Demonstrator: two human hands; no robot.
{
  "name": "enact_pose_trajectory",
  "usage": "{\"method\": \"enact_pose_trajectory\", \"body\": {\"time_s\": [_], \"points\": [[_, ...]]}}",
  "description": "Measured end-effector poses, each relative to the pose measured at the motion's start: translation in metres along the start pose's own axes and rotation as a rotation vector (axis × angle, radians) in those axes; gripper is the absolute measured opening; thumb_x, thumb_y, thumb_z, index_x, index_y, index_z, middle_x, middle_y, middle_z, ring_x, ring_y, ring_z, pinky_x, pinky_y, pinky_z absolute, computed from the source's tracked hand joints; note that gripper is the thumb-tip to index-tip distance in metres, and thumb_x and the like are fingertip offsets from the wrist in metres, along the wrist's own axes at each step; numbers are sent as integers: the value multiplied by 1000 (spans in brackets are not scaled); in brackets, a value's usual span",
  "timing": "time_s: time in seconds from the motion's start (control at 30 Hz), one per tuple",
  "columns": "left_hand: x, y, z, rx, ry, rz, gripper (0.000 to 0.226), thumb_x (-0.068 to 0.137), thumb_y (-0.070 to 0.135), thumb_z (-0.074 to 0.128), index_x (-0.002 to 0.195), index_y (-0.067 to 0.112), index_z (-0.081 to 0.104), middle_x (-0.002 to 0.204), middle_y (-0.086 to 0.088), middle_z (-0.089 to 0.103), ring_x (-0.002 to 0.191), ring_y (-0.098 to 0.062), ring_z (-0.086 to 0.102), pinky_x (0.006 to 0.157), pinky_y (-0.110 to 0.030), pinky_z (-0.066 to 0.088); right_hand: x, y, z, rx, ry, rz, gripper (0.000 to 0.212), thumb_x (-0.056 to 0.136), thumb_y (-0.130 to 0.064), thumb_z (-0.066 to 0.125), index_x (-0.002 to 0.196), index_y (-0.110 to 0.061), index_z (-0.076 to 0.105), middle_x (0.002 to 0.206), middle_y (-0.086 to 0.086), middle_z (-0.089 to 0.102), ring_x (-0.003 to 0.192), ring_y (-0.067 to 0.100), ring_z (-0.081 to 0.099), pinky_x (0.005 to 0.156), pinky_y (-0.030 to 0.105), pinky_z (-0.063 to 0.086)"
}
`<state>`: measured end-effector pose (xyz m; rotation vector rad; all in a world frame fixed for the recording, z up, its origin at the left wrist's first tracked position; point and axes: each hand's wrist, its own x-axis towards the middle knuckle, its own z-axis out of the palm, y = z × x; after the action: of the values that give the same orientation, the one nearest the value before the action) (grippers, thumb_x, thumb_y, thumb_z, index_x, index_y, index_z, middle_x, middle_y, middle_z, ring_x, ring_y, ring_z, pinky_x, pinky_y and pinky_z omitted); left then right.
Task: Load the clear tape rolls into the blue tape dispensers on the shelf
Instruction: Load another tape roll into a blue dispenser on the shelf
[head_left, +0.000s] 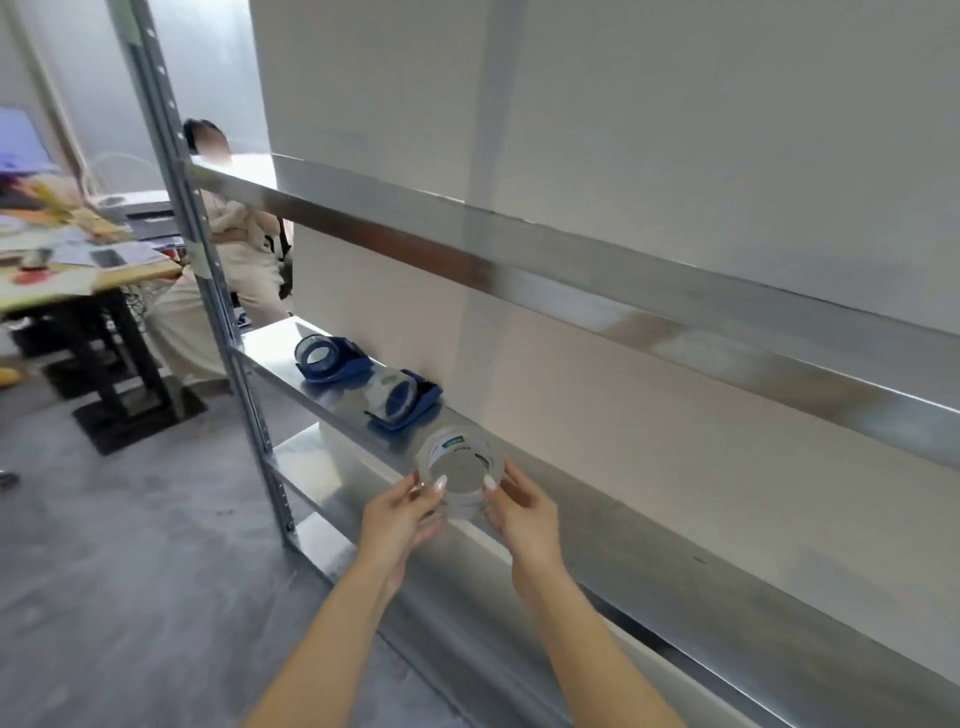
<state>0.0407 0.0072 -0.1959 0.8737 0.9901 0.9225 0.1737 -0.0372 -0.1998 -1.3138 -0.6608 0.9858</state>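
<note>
At shelf left end: far dispenser, near dispenser. Just before shelf edge: left hand pinching roll at one rim, right hand at the other. Likely light, stiff, slick; best held across the outer rim.

You are working in what is looking like an office or workroom: bare metal shelving is lining a white wall, a cluttered desk is standing at left, a seated person is sitting beside it.

Bare forearms — hands with long pale nails
</note>
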Motion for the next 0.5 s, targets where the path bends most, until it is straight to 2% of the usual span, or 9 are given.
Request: {"method": "enact_pose_trajectory", "body": {"time_s": [0.1, 0.23, 0.37, 0.5], "points": [[29, 14, -22, -5, 42, 1, 46, 85, 13, 66, 129, 7, 55, 113, -8, 67, 96, -18, 65, 95, -38, 50, 28, 7, 32, 8, -23, 4, 44, 87, -11, 66, 131, -16, 57, 119, 0, 69, 110, 15, 65, 96, 36, 53], [74, 33, -45, 3, 88, 9, 43, 87, 12, 63, 128, 6, 56, 117, -12, 66, 102, -22, 64, 94, -38, 51, 72, 14, 70, -27, -63, 1, 45, 86, -17, 67, 130, -21, 59, 120, -3, 68, 108, 10, 64, 99, 40, 51], [117, 55, -67, 15, 130, 37, 44, 85, 13, 66, 127, 7, 56, 113, -14, 68, 95, -21, 66, 92, -37, 55, 116, 20, 109, -25, -85, 6, 38, 84, -20, 69, 120, -33, 64, 114, -10, 71, 107, 8, 65, 100, 39, 51], [154, 71, -92, -17, 245, 36, 49, 82, 12, 70, 127, 8, 50, 116, -21, 65, 94, -27, 66, 93, -42, 53, 145, 28, 147, -12, -84, 21, 40, 85, -18, 69, 124, -26, 63, 114, -9, 71, 107, 7, 65, 99, 38, 52]]}}
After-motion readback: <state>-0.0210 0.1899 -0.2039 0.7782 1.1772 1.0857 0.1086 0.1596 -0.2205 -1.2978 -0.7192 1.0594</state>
